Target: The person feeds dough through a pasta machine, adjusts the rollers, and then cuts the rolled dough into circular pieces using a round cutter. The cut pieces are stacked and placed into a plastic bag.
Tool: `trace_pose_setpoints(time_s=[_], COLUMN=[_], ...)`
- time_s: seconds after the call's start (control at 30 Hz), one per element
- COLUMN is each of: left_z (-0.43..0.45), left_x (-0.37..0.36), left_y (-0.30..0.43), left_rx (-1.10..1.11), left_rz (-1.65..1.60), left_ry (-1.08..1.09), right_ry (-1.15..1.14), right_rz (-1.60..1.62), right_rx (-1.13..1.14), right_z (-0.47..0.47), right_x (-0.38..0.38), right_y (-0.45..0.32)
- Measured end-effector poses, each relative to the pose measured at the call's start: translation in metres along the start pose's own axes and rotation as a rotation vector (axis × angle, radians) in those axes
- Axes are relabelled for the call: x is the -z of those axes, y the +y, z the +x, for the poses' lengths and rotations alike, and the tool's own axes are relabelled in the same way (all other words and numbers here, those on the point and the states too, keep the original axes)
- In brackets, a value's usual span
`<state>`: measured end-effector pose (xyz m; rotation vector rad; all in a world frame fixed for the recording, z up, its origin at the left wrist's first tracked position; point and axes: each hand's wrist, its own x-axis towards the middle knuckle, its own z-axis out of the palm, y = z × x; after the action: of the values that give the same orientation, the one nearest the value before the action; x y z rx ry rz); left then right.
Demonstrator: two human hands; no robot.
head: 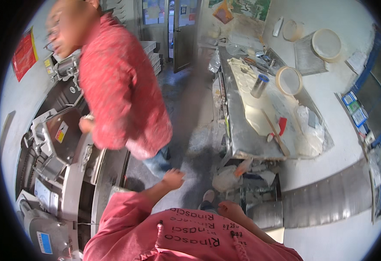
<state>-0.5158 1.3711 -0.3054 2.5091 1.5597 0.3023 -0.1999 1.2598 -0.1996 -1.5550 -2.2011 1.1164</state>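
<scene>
My left hand (173,178) hangs over the floor with loosely curled fingers and nothing visible in it. Lower and to the right, my right hand (229,208) is also curled beside my body, and no object shows in it. Ahead on the right stands a metal-topped work table (259,150). A pale sheet of dough (242,81) with round cut marks lies along it. On the sheet stands a metal cylinder with a blue rim (259,86). Nearer me are a wooden stick with a broad end (275,132) and a red scraper (282,125).
A person in a red top (122,88) stands at left, one hand by the metal machinery (65,135). A round sieve (289,81) and a plastic bag (309,133) rest on the table. Bags (224,177) lie under its near end. A door (185,39) stands ajar beyond.
</scene>
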Motion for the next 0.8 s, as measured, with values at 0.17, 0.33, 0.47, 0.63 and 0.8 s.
trace_pose_setpoints(time_s=[0.17,0.33,0.47,0.63,0.8], left_z=[0.189,0.217,0.209,0.24,0.368], left_x=[0.043,0.05,0.052,0.033,-0.007], left_y=[0.015,-0.056,-0.11,-0.204,-0.326], left_rx=[0.184,0.379,0.561,0.647,0.48], left_rz=[0.333,0.417,0.441,0.26,0.111], left_ry=[-0.247,-0.859,-1.164,-1.153,-1.062], right_ry=[0.317,0.253,-0.08,-0.204,-0.053], right_rz=[-0.248,-0.287,-0.468,-0.203,0.021], right_rx=[0.176,-0.113,-0.212,-0.498,-0.664], right_z=[0.154,0.24,0.254,0.257,0.284], right_x=[0.099,0.164,0.162,0.152,0.181], right_y=[0.065,0.103,0.105,0.108,0.087])
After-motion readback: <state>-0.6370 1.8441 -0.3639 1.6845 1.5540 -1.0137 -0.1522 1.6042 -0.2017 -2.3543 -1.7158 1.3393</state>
